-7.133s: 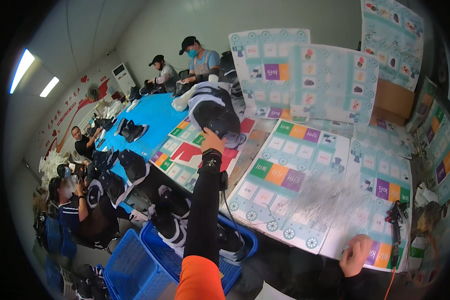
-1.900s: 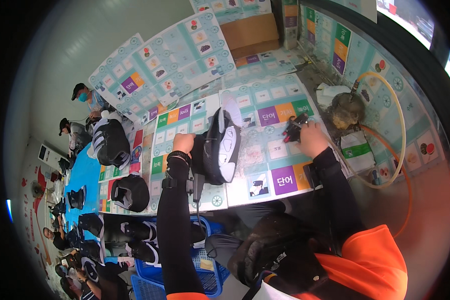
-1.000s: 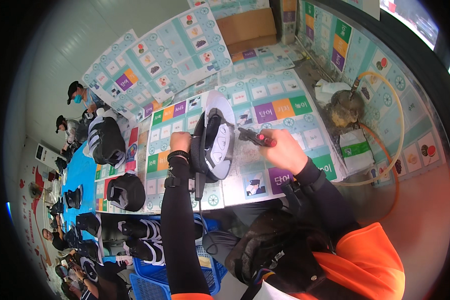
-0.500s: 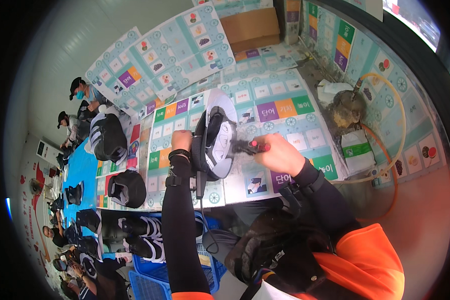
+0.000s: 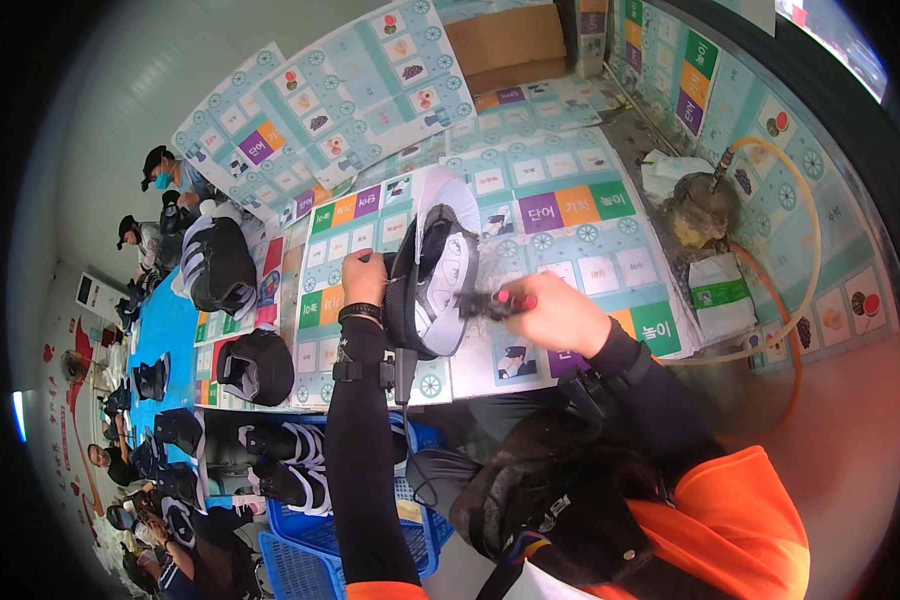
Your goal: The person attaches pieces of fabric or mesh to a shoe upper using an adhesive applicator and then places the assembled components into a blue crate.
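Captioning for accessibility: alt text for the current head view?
A person's right hand holds a dark tool close to a black-and-grey piece, contact unclear; the left hand is at the piece's left edge. Printed sheets lie beneath; other people are farther left.

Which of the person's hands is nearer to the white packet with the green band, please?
Right. The right hand, holding a red-and-black tool, is left of the white packet, apart from it; the left hand is farther left, at the black-and-grey item.
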`<state>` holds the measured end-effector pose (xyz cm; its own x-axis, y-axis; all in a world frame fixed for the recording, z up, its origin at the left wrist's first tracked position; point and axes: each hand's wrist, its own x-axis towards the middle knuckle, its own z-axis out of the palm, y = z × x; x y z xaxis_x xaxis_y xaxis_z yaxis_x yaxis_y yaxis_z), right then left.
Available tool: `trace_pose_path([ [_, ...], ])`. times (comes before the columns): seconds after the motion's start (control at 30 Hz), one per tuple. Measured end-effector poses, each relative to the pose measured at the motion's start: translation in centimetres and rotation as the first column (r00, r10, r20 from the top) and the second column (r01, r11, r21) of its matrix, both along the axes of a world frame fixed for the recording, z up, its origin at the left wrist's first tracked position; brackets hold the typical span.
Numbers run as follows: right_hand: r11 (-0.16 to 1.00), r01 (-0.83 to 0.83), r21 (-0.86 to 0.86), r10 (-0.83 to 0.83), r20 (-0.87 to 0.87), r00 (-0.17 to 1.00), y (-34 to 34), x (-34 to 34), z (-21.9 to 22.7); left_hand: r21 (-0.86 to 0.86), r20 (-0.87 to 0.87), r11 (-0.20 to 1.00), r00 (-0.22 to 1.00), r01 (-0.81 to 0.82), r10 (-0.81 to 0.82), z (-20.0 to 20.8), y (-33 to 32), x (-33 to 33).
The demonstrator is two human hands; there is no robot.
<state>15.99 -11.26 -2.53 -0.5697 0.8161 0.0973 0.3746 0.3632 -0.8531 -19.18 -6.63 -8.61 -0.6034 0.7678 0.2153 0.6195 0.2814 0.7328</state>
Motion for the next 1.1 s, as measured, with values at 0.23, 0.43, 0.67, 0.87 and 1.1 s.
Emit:
trace_pose_path([
  [0.23,0.989,0.151,0.009,-0.151,0.007,0.989,-0.6,0.7,-0.1,0.064,0.096,0.998,0.995,-0.020,0.013,-1.1,-0.5,-0.3],
  [0.43,0.998,0.050,0.049,-0.053,0.073,0.996,-0.9,0.5,-0.9,0.193,0.054,0.979,0.997,-0.059,0.049,-1.9,-0.6,-0.1],
  [0.67,0.966,0.212,0.148,-0.212,-0.018,0.977,-1.3,0.2,-0.3,0.160,0.085,0.983,0.993,-0.090,0.077,-1.3,-1.7,-0.7],
  [0.87,0.993,-0.043,-0.113,0.046,0.026,0.999,-2.7,1.7,1.5,0.373,0.443,0.923,0.893,-0.099,-0.083,4.6,-3.8,4.8],
  [1.1,0.992,0.078,0.098,-0.070,-0.082,0.994,0.7,1.0,1.5,0.475,0.495,0.879,0.836,-0.034,-0.236,3.6,0.3,3.3],
])
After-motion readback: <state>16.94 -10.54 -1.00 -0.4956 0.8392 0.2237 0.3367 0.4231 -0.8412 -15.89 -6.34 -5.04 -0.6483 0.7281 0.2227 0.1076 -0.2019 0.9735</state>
